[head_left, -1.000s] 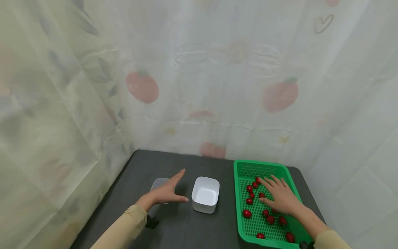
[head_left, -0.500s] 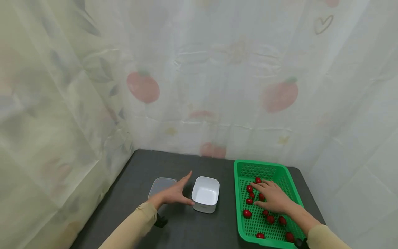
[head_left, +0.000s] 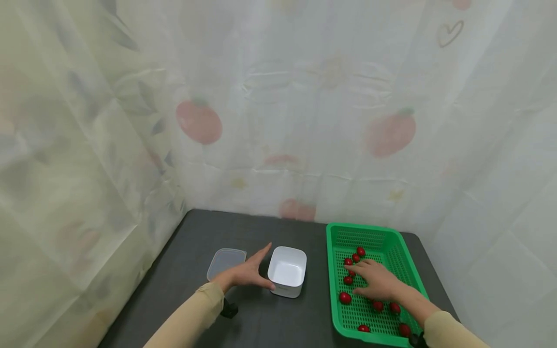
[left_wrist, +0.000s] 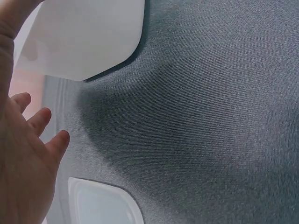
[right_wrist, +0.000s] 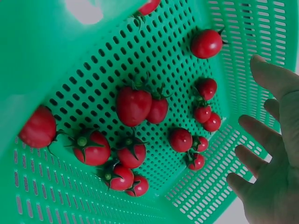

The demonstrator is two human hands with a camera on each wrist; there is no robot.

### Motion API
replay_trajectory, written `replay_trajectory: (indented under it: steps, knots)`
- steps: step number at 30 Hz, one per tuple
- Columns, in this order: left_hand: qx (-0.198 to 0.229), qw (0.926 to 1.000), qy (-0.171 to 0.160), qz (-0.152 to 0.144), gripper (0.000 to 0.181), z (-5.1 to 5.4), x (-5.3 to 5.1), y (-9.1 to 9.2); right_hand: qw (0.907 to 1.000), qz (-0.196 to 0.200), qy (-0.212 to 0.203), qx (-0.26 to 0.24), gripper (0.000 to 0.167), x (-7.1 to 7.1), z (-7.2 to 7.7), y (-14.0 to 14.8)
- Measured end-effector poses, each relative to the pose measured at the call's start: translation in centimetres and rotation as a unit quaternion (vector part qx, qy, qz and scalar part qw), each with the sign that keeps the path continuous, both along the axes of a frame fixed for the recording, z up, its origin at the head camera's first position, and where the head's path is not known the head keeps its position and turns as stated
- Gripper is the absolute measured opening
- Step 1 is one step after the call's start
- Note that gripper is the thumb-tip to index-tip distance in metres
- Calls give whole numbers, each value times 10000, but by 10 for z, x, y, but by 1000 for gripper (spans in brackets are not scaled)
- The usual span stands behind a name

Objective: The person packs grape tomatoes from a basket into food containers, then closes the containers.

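A white square container (head_left: 287, 267) stands mid-table. My left hand (head_left: 247, 273) is spread at its left side, thumb near the front left corner; whether it touches cannot be told. In the left wrist view the container (left_wrist: 88, 37) is beside the thumb, and the other fingers of the hand (left_wrist: 28, 158) are apart. My right hand (head_left: 379, 282) hovers over the green basket (head_left: 332, 290), fingers spread and holding nothing. Small red tomatoes (head_left: 345, 298) lie in the basket. The right wrist view shows several tomatoes (right_wrist: 133, 106) and the hand (right_wrist: 275, 154) above the basket's side.
A translucent lid (head_left: 226, 261) lies flat to the left of the container, partly behind the left hand. The dark table (head_left: 256, 227) meets pale printed curtains (head_left: 278, 121) at the back and on both sides.
My left hand has moved right, from over the lid to the container's side. My right hand has shifted left within the basket's area, above the tomatoes. Container and basket have stayed in place.
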State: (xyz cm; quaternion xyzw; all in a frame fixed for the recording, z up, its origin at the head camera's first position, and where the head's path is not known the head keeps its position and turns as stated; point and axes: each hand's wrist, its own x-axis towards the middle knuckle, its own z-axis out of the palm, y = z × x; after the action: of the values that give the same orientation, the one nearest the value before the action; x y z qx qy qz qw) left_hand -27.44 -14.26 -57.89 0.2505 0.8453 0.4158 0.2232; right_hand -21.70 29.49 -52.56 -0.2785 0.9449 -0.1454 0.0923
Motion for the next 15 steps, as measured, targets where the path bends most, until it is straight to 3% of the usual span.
replay_trajectory:
  steps: [6,15]
  knots:
    - [112,9999,84,-19,127,-4,-2,3,9995,106,-294,-23,61,0,-4,-3]
    - [203,9998,-21,-43,130,-6,-5,13,9984,414,-376,53,50,0,-10,-8]
